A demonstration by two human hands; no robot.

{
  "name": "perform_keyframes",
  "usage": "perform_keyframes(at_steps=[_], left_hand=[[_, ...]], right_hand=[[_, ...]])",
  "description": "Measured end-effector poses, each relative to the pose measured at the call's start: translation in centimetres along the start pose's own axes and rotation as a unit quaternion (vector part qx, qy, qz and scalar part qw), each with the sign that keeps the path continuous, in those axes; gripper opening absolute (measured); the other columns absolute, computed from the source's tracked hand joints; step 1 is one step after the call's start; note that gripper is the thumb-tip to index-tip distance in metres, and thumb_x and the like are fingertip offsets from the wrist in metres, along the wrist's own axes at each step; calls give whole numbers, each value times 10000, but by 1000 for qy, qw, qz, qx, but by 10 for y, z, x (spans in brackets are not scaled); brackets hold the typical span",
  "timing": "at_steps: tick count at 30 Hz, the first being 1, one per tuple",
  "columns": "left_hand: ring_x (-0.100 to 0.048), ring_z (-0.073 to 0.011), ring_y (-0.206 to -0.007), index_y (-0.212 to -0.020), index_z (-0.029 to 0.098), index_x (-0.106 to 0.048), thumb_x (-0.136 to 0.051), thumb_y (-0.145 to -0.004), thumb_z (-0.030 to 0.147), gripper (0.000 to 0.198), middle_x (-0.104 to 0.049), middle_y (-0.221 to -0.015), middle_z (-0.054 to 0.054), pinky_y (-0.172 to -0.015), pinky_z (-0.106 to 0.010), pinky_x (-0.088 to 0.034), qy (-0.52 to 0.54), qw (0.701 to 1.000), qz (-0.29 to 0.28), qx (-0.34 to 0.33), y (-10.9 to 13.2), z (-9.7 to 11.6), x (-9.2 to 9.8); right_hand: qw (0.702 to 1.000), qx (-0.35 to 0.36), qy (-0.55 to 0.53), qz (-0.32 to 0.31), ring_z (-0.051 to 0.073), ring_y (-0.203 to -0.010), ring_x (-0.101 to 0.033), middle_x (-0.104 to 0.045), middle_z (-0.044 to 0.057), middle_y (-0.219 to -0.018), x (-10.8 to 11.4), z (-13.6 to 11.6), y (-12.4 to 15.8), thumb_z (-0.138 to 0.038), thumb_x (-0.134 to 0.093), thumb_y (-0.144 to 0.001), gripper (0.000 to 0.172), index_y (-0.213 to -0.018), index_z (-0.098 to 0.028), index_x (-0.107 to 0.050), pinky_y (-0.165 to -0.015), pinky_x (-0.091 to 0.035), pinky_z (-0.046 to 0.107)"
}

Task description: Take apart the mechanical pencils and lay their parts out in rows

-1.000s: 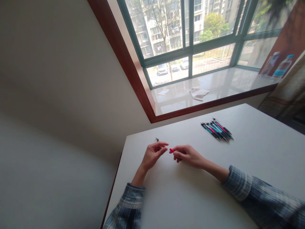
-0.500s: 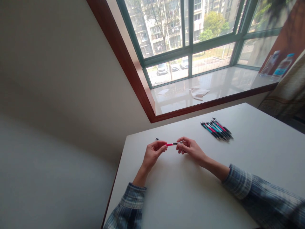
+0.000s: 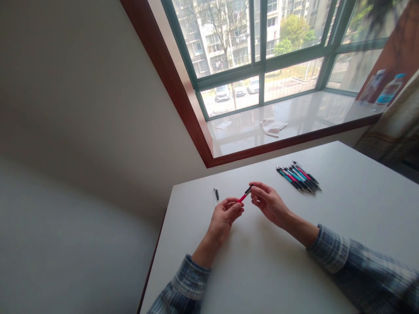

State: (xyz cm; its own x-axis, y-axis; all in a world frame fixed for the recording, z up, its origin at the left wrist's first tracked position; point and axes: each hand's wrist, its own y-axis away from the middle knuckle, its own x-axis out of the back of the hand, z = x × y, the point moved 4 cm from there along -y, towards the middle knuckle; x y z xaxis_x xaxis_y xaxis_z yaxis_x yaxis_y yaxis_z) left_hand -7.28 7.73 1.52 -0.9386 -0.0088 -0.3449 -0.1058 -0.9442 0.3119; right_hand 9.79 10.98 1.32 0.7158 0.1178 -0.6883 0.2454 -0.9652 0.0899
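Between my two hands, above the white table [image 3: 262,261], is a red pen [image 3: 243,197] with a black and silver end, tilted up to the right. My left hand [image 3: 225,214] pinches its red lower end between thumb and fingers. At the black upper end, the fingertips of my right hand [image 3: 266,201] are closed on the pen; they partly hide its tip. Just beyond my left hand lie small pen parts: a black piece [image 3: 217,194] and a thin pale rod [image 3: 214,198] beside it.
A bundle of several pens [image 3: 298,176] in red, teal and black lies toward the table's far right. Behind the table, the window sill [image 3: 242,139] holds a crumpled cloth [image 3: 273,127] and plastic bottles [image 3: 389,91]. A wall [image 3: 98,174] borders the left.
My left hand has moved right and slightly down. The pen has gone from nearly level to tilted, its black end raised with my right hand. The small parts on the table are more exposed.
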Motion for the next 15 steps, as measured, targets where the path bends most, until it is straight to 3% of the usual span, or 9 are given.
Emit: perform_keyframes(at_steps=[5,9,12,15], left_hand=[[-701,-115,-790,-931,151,-732,-951,-659,301,380,-761,-880,-53,-813,-218,-553,31,999,16,9,-1,-4,1],[-696,-112,-773,-912,151,-746,-943,-659,311,359,-757,-874,-47,-797,-216,-561,18,998,53,-19,-3,5,11],[-699,-138,-788,-961,150,-768,-904,-697,378,375,-771,-906,-65,-811,-259,-571,-62,990,88,-92,-8,25,29],[-707,-174,-852,-1022,158,-787,-859,-739,395,376,-784,-944,-75,-843,-295,-566,-210,943,158,-205,-10,53,53]], right_hand=[[1000,-4,-18,-3,74,-621,-469,-572,-36,-713,1,1,0,-334,-899,-751,325,-1016,-203,-764,-623,-425,216],[999,-3,-37,25,77,-648,-489,-591,-30,-755,6,0,-3,-319,-918,-719,347,-1010,-212,-763,-611,-420,210],[999,1,-29,43,85,-644,-486,-587,-32,-745,9,-2,-5,-335,-927,-695,366,-997,-215,-759,-599,-407,225],[999,1,-2,35,90,-620,-458,-572,-35,-716,9,-2,-4,-368,-920,-697,376,-995,-211,-754,-592,-388,246]])
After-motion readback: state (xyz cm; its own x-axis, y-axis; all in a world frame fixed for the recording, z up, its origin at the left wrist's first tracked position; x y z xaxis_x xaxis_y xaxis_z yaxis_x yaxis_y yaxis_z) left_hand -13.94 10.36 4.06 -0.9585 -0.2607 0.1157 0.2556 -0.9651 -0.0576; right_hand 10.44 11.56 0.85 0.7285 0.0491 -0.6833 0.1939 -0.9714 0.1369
